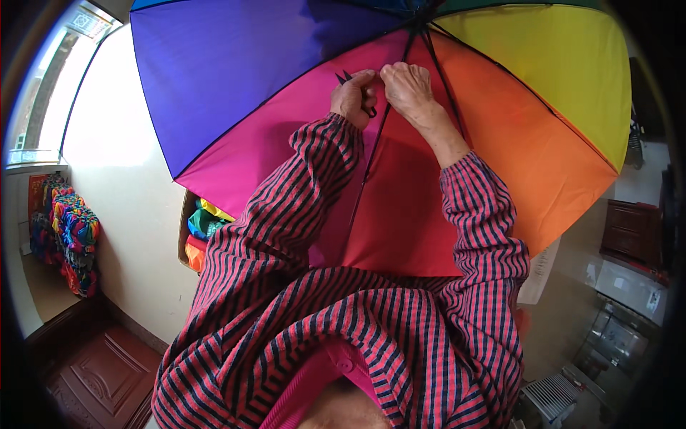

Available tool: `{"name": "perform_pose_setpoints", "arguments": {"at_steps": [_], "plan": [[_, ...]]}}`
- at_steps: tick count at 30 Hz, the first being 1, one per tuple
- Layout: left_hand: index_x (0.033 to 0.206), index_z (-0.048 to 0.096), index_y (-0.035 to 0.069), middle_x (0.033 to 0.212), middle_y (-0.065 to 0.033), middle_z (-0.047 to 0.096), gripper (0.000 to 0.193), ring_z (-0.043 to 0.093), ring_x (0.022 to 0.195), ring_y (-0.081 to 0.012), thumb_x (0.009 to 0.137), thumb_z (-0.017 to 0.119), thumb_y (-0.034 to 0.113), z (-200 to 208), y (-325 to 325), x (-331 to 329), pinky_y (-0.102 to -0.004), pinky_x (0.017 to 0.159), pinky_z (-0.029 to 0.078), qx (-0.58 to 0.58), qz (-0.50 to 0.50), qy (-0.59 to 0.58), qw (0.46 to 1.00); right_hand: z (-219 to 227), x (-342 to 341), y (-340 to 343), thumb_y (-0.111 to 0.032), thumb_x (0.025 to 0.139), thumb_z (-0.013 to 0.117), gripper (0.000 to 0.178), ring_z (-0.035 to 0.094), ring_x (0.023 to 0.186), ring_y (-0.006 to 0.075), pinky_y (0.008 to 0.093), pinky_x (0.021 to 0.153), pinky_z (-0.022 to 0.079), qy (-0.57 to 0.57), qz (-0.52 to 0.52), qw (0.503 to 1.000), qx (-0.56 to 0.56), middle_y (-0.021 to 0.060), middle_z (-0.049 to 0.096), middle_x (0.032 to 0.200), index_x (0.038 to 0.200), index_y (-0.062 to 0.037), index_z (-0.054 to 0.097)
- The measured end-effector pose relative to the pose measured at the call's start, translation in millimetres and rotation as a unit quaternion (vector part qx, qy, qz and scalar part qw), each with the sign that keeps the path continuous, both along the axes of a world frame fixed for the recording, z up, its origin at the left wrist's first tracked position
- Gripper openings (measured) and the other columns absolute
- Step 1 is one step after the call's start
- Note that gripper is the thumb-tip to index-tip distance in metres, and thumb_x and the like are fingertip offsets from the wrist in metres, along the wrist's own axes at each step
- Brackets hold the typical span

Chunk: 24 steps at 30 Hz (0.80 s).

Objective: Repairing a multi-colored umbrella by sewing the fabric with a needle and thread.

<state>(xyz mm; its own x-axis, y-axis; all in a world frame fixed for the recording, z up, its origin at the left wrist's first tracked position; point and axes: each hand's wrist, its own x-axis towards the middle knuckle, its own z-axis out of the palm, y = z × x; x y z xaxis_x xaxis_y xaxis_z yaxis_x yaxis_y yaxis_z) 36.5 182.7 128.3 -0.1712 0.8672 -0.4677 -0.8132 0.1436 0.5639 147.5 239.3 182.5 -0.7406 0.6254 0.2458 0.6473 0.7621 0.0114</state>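
A rainbow-coloured umbrella [404, 204] is spread open in front of me, its ribbed inner side facing me. My left hand [350, 101] is closed round a small pair of black scissors [343, 78]. The blade tips stick out above the knuckles, and part of a handle shows below the fingers. Close to its right, my right hand [407, 87] pinches with curled fingers beside a dark rib [367, 168], between the pink and red panels. Whatever is in that pinch is too small or hidden to make out. Both hands are just below the umbrella's hub [421, 14].
On the left, a cardboard box [184, 230] with colourful folded fabric stands partly behind the umbrella. Bundles of multicoloured fabric [75, 232] hang or stack by the mirror-like panel at far left. Dark red wooden furniture [107, 372] is lower left; a metal rack [550, 397] is lower right.
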Motion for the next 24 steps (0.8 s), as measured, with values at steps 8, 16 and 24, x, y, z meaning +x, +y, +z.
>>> {"name": "perform_pose_setpoints", "arguments": {"at_steps": [8,16,24], "plan": [[0.085,0.057,0.006,0.062,0.0006,0.047,0.006,0.036,0.045,-0.008,0.087,0.058,0.011,-8,-2,5,-0.0236,0.04,0.027,0.039,0.033,0.031,0.998,4,7,11,-0.007,0.081,0.059,0.005,0.065,0.058,0.02,0.0319,0.051,0.05,0.152,-0.053,0.941,-0.299,0.0111,0.067,0.077,0.08,-0.0025,0.061],[0.08,0.059,0.004,0.057,0.0022,0.048,0.01,0.042,0.045,-0.0071,0.084,0.062,0.013,-8,-11,24,-0.023,0.04,0.03,0.024,0.007,0.271,0.962,37,1,8,-0.012,0.091,0.053,0.011,0.062,0.055,0.0125,0.0236,0.05,0.05,0.406,-0.02,0.765,-0.5,0.0062,0.063,0.073,0.091,-0.0013,0.056],[0.078,0.061,0.001,0.063,-0.0063,0.053,0.015,0.051,0.051,-0.0136,0.079,0.065,0.015,-23,2,27,-0.0319,0.049,0.043,0.071,-0.004,0.502,0.862,47,-11,14,-0.012,0.091,0.053,0.011,0.061,0.054,0.0129,0.025,0.05,0.05,0.352,0.008,0.84,-0.412,0.0044,0.059,0.067,0.091,-0.0008,0.055]]}}
